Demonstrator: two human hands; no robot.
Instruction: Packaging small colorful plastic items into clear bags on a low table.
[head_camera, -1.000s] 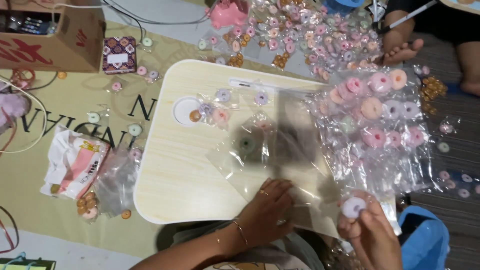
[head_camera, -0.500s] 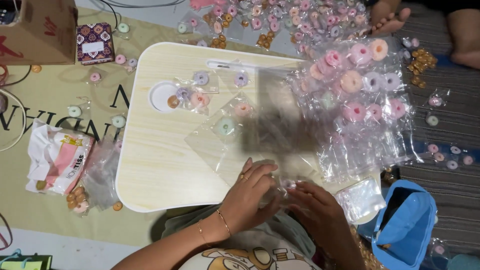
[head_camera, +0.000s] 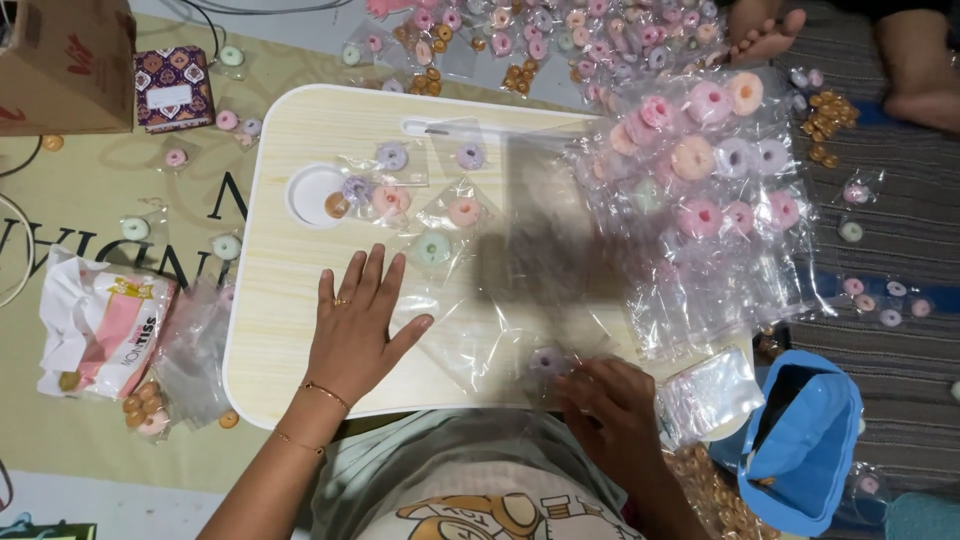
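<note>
A pale wooden counter sat on a patterned floor mat. The left hand lay flat on it, fingers spread, holding nothing. The right hand pinched a purple ring in a clear sleeve at the near edge, with bagged rings heaped far right.

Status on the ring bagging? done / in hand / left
Done: a heap of bagged rings on the lap table's right side, more on the floor beyond. In hand: right hand works a purple ring in a clear bag; left hand lies flat on the table. Left: loose rings and empty bags.
</note>
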